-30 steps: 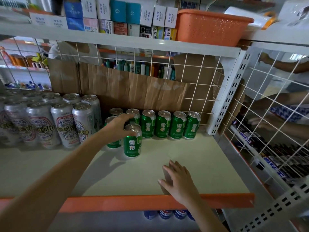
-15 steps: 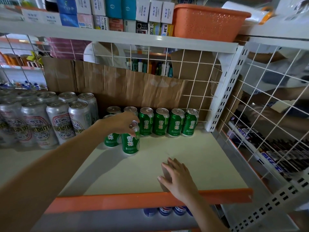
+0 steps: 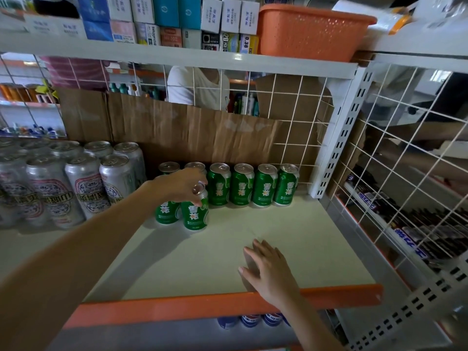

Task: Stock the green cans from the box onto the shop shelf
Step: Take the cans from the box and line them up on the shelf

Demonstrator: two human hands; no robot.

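Head view: our left grip [image 3: 182,184] reaches into the shelf [image 3: 291,224] and clasps the top of a green can [image 3: 195,215], fingers curled over its rim. The can stands on the shelf just beside another front can [image 3: 166,211]. Behind them a back row of green cans [image 3: 243,184], six across, lines the cardboard [image 3: 192,133]. Our right grip [image 3: 268,269] lies flat and released on the shelf near its orange edge [image 3: 177,304], holding nothing. Tall silver cans [image 3: 83,186] fill the left side. We judge the stocking partly done: one row is full and a second is begun, with much bare shelf in front. The box is out of sight, so we cannot tell how many cans remain.
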